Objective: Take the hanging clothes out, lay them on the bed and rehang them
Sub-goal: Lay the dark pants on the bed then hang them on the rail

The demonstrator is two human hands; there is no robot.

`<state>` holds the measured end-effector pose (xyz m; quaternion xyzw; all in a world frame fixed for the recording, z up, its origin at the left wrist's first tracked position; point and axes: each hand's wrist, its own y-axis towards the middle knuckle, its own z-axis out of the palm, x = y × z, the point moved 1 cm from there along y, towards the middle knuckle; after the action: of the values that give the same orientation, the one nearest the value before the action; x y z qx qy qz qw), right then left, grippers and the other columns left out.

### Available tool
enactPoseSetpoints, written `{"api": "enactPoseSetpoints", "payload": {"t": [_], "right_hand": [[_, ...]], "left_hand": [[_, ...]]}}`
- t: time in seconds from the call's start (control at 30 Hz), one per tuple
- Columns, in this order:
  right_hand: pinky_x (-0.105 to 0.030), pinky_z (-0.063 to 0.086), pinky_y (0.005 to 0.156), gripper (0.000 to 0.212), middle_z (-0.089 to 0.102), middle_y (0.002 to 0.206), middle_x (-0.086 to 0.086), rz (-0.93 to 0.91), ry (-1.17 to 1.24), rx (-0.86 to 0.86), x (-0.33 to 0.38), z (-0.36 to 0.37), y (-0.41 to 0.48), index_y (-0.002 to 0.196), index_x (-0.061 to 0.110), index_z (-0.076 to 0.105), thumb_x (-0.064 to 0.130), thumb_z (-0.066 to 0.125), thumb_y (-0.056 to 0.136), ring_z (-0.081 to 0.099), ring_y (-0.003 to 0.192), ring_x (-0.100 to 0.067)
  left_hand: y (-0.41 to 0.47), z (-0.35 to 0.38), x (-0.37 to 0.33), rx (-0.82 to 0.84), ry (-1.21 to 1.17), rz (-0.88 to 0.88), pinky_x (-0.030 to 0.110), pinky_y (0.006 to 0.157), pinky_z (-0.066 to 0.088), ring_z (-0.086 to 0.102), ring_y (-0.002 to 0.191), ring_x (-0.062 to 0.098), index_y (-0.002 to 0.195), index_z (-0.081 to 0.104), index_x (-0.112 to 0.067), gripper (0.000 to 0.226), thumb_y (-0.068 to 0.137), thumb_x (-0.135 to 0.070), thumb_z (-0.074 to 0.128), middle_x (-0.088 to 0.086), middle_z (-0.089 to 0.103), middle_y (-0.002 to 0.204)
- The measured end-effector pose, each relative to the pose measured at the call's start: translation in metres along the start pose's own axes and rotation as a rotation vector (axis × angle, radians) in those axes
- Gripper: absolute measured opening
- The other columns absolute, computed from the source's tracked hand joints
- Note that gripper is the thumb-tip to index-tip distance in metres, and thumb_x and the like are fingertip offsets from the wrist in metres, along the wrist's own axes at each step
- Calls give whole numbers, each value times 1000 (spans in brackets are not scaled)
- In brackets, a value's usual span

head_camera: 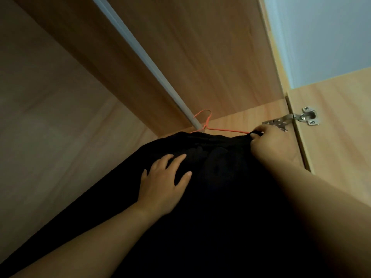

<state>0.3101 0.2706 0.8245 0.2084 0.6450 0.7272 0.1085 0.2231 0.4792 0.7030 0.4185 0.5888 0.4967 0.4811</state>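
While you are looking up into the wooden wardrobe (210, 57), your left hand (164, 177) is lying flat on the black garment (220, 197), fingers straight and spread, grasping nothing. Your right hand (271, 143) is pinching the garment's top edge, right where the orange hanger (226, 130) is ending. That hanger is hooking over the white rail (141, 54), so the garment is hanging inside the wardrobe, near the metal hinge (301, 117).

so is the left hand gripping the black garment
No, the left hand lies flat on the black garment with its fingers straight and spread.
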Motion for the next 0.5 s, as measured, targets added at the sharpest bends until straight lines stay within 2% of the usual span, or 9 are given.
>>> {"api": "enactPoseSetpoints", "payload": {"t": [0.1,0.27,0.37,0.43,0.5], "right_hand": [[-29,38,71,15,64,99,-13,23,-36,-31,5,7,15,99,20,65,22,54,89,58,96,-33],[-32,47,72,14,64,93,-8,-54,0,61,19,52,-6,98,21,65,22,54,89,57,86,-27],[-30,38,63,16,61,89,-8,-114,-43,35,19,65,-27,101,20,62,23,50,91,51,77,-27],[-31,34,61,19,61,92,-10,-147,-96,4,20,63,-39,106,19,60,25,47,93,53,80,-32],[-34,36,65,27,59,103,-13,-165,-163,-25,21,62,-55,115,17,55,31,45,94,55,90,-35]], "left_hand": [[2,10,16,29,-12,17,46,110,27,21,139,16,143,23,-45,53,92,-57,32,-7,24,151],[-19,20,40,22,-47,15,38,109,31,21,138,15,143,25,-42,53,93,-57,31,-6,25,151],[-43,26,55,61,-50,3,36,111,27,18,139,12,143,24,-42,54,93,-59,27,-8,21,152],[-58,27,61,71,-63,4,33,112,24,14,140,10,143,23,-44,60,87,-64,18,-11,16,153],[-71,28,62,71,-71,16,31,111,23,12,139,7,143,21,-46,63,84,-67,12,-14,13,153]]}}
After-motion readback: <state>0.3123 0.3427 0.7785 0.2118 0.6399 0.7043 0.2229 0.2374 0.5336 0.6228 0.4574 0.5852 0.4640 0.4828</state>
